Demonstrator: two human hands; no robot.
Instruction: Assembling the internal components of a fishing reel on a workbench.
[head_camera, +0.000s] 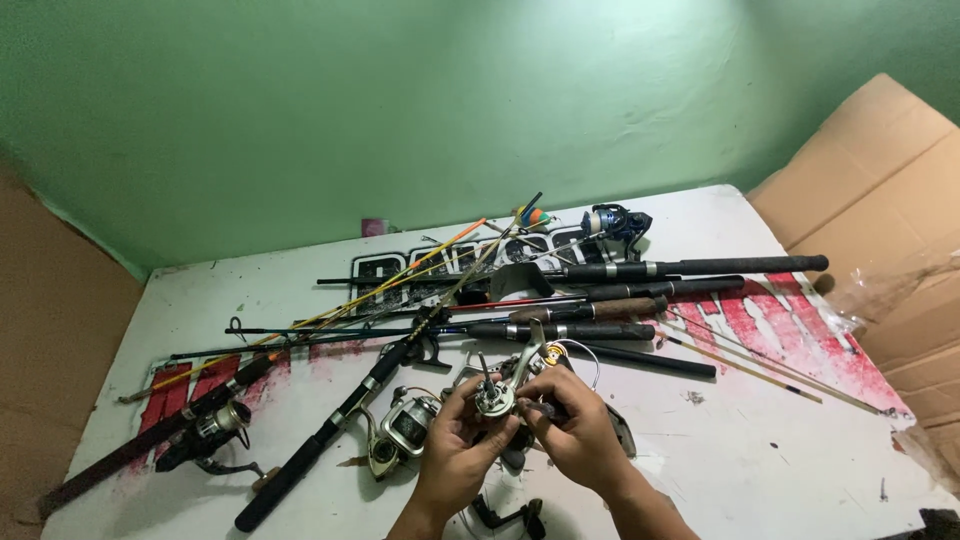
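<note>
Both hands were low at centre of the head view, over a white table (760, 470) w/ red and black lettering. L hand (455, 450) and R hand (575, 435) were both closed round a small silver spinning reel (497, 398), held up just above the tabletop betw. the fingertips. L fingers wrapped the underside and left side of the reel body; R fingers pinched it from the right, thumb on top. The reel's metal stem and a gold-coloured part (551, 352) stuck up and to the right, clear of both hands.

Just left of the L hand, a 2nd silver reel (405, 425) lay on the table, near but apart from the hand. Further left, a black reel (215, 435) sat mounted on a dark rod (160, 435) lying diagonal. Another black-handled rod (320, 450) ran diagonal betw. them.

Behind the hands, a pile of rods: several black foam-grip handles (700, 266) lying roughly parallel, pointing right, plus a cork-grip one (600, 309). Thin orange and yellow rod blanks (420, 262) crossed the pile. A blue-black reel (612, 222) sat at the far edge by a green wall (400, 100). Cardboard (880, 170) leaned at right.
</note>
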